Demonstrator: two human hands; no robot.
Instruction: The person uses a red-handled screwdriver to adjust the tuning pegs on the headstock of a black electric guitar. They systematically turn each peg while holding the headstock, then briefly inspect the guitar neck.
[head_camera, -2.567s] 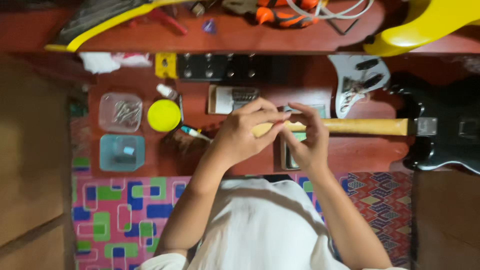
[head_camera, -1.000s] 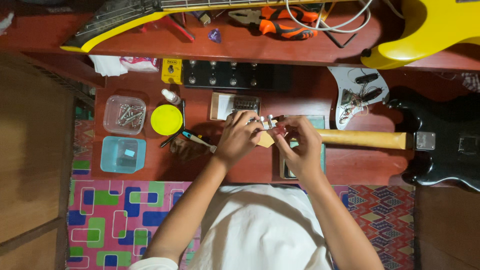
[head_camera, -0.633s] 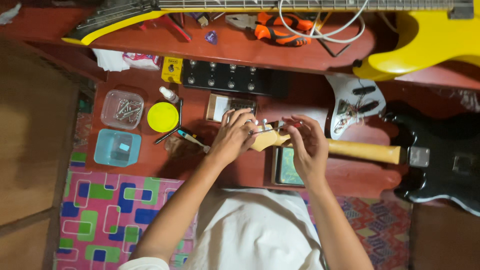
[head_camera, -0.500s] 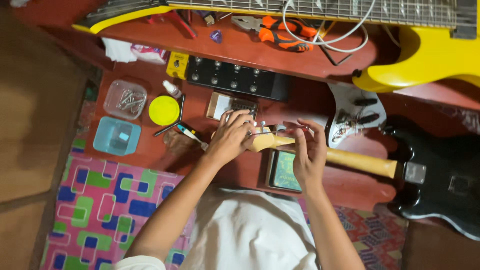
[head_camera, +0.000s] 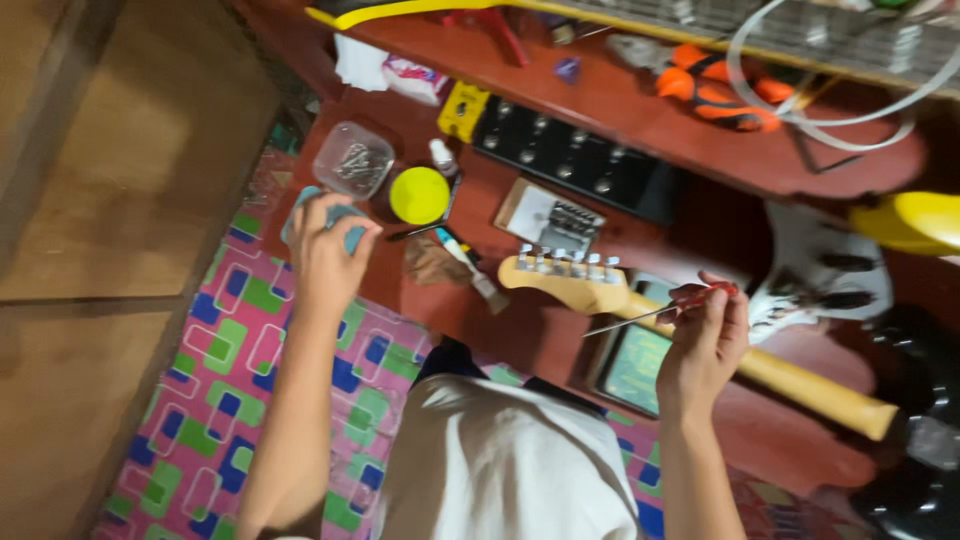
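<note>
Your left hand rests, fingers curled, on a pale blue box at the surface's near edge, beside a clear tub of screws. Your right hand pinches a red-handled screwdriver, tip just short of the guitar headstock. Keep the screwdriver steady and away from the tuners while you feel into the box.

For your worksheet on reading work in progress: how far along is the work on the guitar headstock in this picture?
Done: tuning pegs sit in a row on the headstock. In hand: the right hand holds a red-handled screwdriver, its tip pointing towards the headstock; the left hand rests on a blue box beside a clear tub of screws. Left: no strings show on the neck.
</note>
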